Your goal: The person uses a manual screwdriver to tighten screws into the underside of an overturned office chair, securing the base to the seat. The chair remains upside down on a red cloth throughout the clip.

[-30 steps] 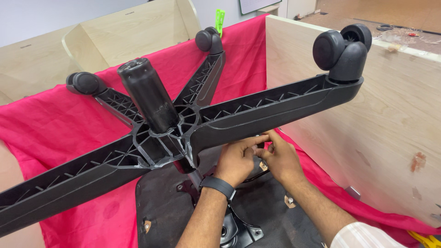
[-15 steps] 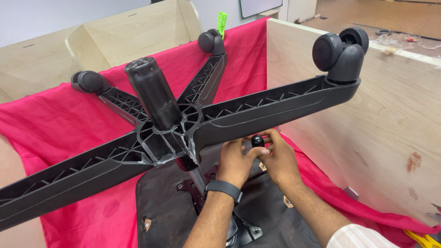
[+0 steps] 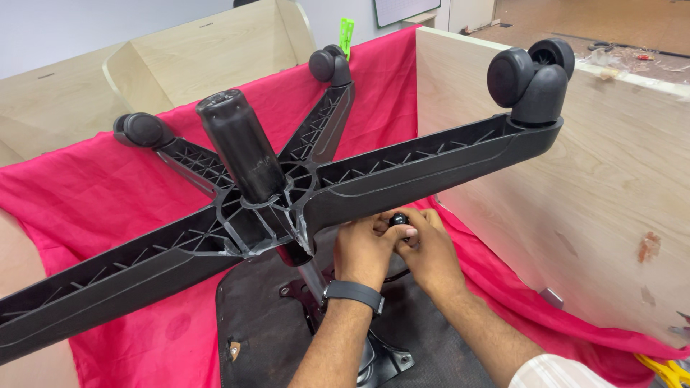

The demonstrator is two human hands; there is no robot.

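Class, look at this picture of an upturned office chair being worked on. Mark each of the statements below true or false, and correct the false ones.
1. Both hands meet at a small black knob under the chair base. True.
2. The left hand wears a black wristband. True.
3. The cloth under the chair is blue. False: it is red.
4. The right hand rests on a caster wheel. False: it is at the knob, well below the wheel.
5. Wooden panels stand around the cloth. True.
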